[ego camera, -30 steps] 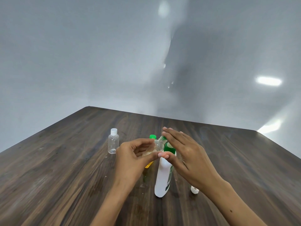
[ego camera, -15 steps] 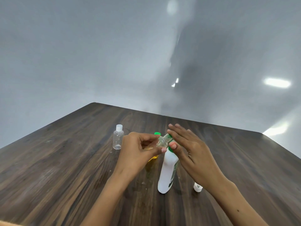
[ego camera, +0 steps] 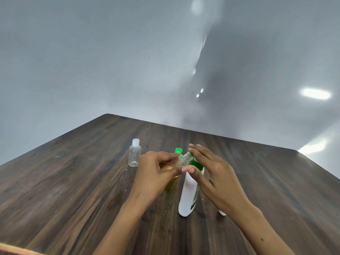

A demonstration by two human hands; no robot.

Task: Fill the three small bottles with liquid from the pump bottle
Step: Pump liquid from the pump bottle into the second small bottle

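My left hand (ego camera: 154, 173) grips a small clear bottle (ego camera: 183, 160) with no cap, tilted so that its open neck points up and right at the green pump head. The white pump bottle (ego camera: 189, 196) stands upright on the table. My right hand (ego camera: 215, 173) lies over its pump head, fingers stretched out on top and thumb under the green collar. A second small clear bottle (ego camera: 134, 153) with a white cap stands alone to the left. Behind my left hand stands a bottle with a green cap (ego camera: 178, 150) and yellow liquid, mostly hidden.
A loose white cap (ego camera: 222, 212) lies on the dark wooden table (ego camera: 73, 181) just under my right wrist. The table's far edge runs close behind the bottles, with a grey wall beyond. A light strip crosses the bottom left corner.
My view has shifted a little. Both hands stay at the pump head, and the small bottle's neck remains against the nozzle with slightly more tilt.
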